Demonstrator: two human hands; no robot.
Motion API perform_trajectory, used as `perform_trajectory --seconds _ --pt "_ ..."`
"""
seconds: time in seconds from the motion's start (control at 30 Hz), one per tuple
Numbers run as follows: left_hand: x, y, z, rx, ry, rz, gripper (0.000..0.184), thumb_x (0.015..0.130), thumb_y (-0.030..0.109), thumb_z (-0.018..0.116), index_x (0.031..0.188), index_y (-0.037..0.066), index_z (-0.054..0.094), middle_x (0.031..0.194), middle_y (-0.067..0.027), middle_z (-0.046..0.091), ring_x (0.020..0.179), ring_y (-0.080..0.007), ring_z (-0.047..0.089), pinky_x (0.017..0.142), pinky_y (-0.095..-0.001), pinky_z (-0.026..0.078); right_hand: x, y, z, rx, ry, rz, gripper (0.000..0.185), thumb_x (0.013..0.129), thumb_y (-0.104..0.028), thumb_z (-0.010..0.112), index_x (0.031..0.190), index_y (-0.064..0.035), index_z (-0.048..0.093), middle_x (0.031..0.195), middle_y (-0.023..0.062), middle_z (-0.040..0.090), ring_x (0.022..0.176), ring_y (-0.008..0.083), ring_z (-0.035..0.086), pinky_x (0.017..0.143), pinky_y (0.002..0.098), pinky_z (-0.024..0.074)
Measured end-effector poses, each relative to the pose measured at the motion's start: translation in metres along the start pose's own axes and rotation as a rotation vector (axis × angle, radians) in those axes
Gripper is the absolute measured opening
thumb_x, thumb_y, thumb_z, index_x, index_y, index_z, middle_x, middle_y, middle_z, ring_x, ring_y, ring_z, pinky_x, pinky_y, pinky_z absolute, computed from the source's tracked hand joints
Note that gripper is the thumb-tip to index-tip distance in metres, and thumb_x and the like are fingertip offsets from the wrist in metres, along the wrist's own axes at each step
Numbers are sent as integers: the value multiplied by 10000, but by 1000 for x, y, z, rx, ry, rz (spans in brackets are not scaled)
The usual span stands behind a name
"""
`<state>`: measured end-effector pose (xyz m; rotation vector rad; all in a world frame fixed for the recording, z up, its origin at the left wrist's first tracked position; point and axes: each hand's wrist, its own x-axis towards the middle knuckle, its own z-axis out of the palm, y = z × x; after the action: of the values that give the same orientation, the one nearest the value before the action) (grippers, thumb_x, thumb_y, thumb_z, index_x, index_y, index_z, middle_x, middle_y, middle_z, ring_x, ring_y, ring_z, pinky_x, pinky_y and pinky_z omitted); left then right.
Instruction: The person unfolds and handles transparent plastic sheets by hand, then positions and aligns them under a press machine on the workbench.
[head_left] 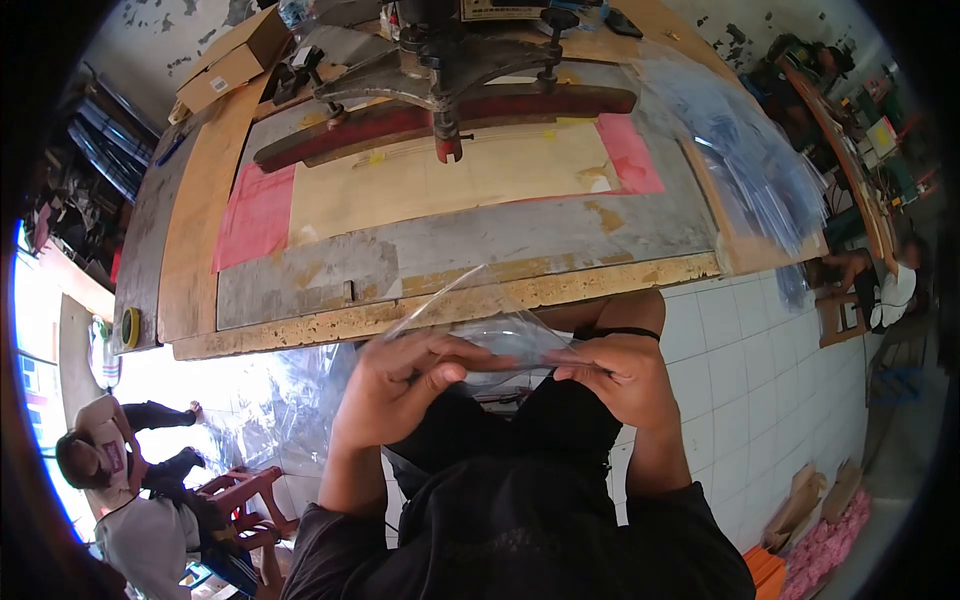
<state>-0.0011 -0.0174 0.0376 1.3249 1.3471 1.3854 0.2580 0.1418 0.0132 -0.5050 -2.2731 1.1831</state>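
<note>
Between my two hands, over my lap and just in front of the table edge, is a clear plastic sheet (pixel 480 305) bent up to a peak. My left hand (pixel 415 380) has its fingers closed along the sheet's left side, thumb bent toward them. On the right side, my right hand (pixel 615 375) pinches the sheet between thumb and fingers. Beyond them, a press with a red and black bar (pixel 560 102) stands over a cream sheet (pixel 430 185) with pink ends (pixel 255 215) on the grey work surface.
A pile of clear plastic pieces (pixel 755 160) lies at the table's right. A cardboard box (pixel 230 62) and tape roll (pixel 130 327) are on the left. People sit at lower left (pixel 150 530) and far right (pixel 895 290). Plastic (pixel 275 410) lies beyond the table's lower left.
</note>
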Motion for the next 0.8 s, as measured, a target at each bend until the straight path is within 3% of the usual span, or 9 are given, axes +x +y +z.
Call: perform_trajectory --seconds 0.13,0.23,0.3,0.47,0.57,0.67,0.73,0.8 --pt "2 -5 5 -39 62 28 203 1021 158 739 1146 17 817 1103 -82 840 981 -201 786 877 -333 599 -3 3 -1 -31 -87 43 321 849 -133 897 1138 -33 801 991 134 805 842 273 772 723 321 583" --pt "6 -4 15 -50 82 25 174 996 124 764 1126 19 810 1168 -90 831 1065 -209 785 934 -341 594 11 -19 2 -171 37 -73 362 841 -166 908 1159 -33 796 1057 155 797 881 283 771 761 335 589" --pt "9 -1 23 61 4 78 159 985 106 770 1106 8 803 1249 -113 809 1106 -220 783 956 -345 591 18 -36 9 -120 247 -111 373 829 -149 920 1153 -19 788 1048 158 779 894 295 760 789 354 588" --pt "12 -7 32 198 60 224 225 962 159 797 1126 6 796 1345 -123 770 1103 -271 782 953 -359 588 10 -17 11 -56 275 -99 368 807 -82 929 1135 0 785 997 131 756 873 290 747 774 358 589" --pt "9 -11 38 119 76 247 245 959 184 803 1151 32 802 1287 -103 795 1058 -285 788 921 -359 588 9 -14 11 -58 241 -138 361 795 -44 929 1123 7 786 972 121 751 871 267 748 749 348 587" --pt "7 -5 39 153 79 117 253 960 195 801 1178 66 809 1193 -88 817 988 -284 792 875 -365 591 15 -27 14 -62 267 -146 303 796 0 913 1072 14 791 949 119 763 835 233 741 704 321 566" --pt "13 -1 39 304 91 228 329 953 286 807 1137 13 804 1102 -67 845 857 -198 776 779 -318 575 15 -29 16 -25 322 -130 260 797 28 901 1033 21 792 932 118 773 801 213 732 675 299 548" --pt "15 -2 38 333 72 236 323 946 281 810 1153 34 806 1074 -53 847 857 -197 777 779 -317 570 11 -21 18 -68 354 -176 226 810 41 892 1009 28 785 901 120 775 775 208 734 677 286 544"
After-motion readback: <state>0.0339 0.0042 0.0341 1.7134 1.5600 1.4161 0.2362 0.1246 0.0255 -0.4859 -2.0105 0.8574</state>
